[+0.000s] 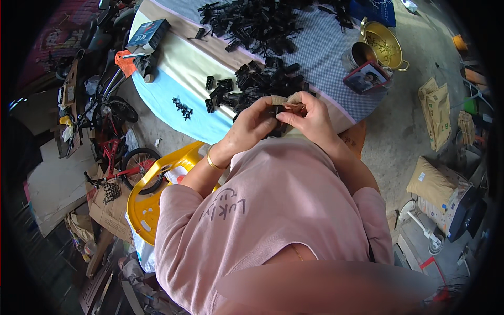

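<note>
Close to my body, at the table's near edge, my left hand [252,123] and my right hand [311,118] meet with their fingertips pinched together. Between them is a small black plastic piece [277,111], mostly covered by the fingers, so its exact kind is unclear. Tan wraps cover some fingertips on both hands. Just beyond them lies a heap of black plastic parts [265,79], with a few loose ones at its left side. Farther left, a short row of tiny black pieces [182,108] rests on the blue stripe of the tablecloth [157,100].
A larger black pile [252,23] covers the far table. At the right stand a golden pot [395,42] holding small pieces, a metal cup [362,54] and a red-framed screen [366,77]. A dark box [149,35] sits far left. A yellow chair [140,202] is beside my left arm.
</note>
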`<state>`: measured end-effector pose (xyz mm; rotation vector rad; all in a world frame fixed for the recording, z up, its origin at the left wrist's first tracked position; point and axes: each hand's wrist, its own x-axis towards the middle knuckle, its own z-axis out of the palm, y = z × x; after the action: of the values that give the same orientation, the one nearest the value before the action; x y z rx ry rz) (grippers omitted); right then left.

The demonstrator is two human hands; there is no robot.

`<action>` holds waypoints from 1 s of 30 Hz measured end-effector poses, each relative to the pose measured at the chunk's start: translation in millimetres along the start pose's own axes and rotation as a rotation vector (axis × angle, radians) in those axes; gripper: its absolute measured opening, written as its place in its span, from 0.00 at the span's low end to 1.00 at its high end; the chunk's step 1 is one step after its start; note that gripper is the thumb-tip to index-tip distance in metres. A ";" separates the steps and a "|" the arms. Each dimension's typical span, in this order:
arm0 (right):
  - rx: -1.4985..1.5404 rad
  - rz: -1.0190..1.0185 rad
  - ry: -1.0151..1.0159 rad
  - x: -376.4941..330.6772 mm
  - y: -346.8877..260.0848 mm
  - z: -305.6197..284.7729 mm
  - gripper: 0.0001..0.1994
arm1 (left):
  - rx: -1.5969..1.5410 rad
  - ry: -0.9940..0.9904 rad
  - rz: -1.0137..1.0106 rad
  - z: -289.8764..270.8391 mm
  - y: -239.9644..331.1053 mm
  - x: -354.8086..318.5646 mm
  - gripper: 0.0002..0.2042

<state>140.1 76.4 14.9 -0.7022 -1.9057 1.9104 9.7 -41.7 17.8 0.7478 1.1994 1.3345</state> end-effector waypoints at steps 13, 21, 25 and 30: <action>0.010 0.115 -0.131 4.7 8.8 -0.8 0.09 | -0.073 0.166 0.093 -10.3 -7.9 11.4 0.14; -0.050 0.031 -0.123 4.8 9.6 7.0 0.08 | 0.010 0.206 0.153 -7.1 -9.5 8.6 0.12; 0.009 0.193 -0.144 9.1 12.8 5.7 0.08 | 0.199 0.290 0.240 -4.2 -18.0 6.9 0.10; -0.027 0.263 -0.272 28.8 34.3 -4.8 0.09 | 0.460 0.321 0.232 -14.6 -28.6 9.8 0.13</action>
<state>122.7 95.6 -22.0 -0.7667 -2.0902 2.2444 3.4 -40.0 -15.1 1.0494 1.7542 1.4197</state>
